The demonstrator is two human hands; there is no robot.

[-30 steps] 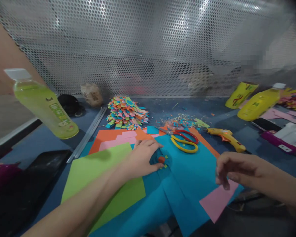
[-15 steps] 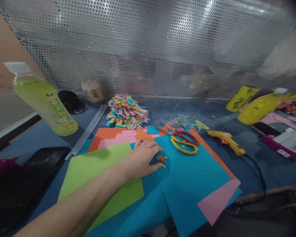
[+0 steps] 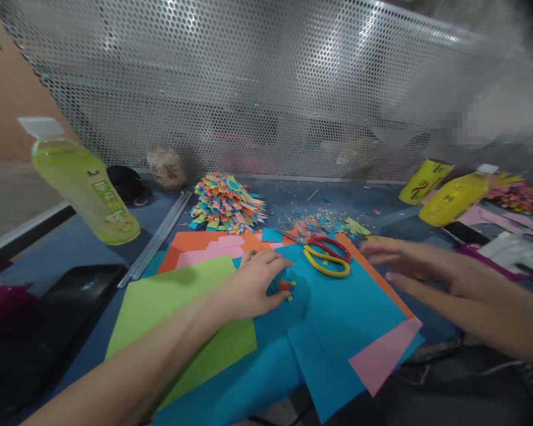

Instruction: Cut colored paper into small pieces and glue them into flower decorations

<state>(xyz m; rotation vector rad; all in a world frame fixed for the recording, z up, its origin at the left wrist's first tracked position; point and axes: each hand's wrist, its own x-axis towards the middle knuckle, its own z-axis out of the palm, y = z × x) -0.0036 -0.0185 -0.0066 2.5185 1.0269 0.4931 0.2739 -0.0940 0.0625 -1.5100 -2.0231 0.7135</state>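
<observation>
My left hand (image 3: 253,284) rests on the blue paper sheet (image 3: 337,307), fingers curled around a small blue paper disc with an orange centre (image 3: 285,286). Blurred by motion, my right hand (image 3: 421,269) reaches in from the right, its fingers stretched out and holding nothing. It hovers over the spot where the yellow glue gun (image 3: 377,239) lies, which it mostly hides. Red and yellow scissors (image 3: 326,255) lie just left of its fingertips on the blue sheet.
Green (image 3: 177,302), orange (image 3: 195,242) and pink (image 3: 382,361) sheets overlap the blue one. A pile of coloured paper strips (image 3: 226,204) and scraps (image 3: 324,222) lie behind. Green drink bottle (image 3: 82,180) at left, yellow bottles (image 3: 453,195) at right, perforated metal screen (image 3: 266,89) at the back.
My right hand left the view half a second ago and has now come back in from the right, over the glue gun. The left hand stays on the disc.
</observation>
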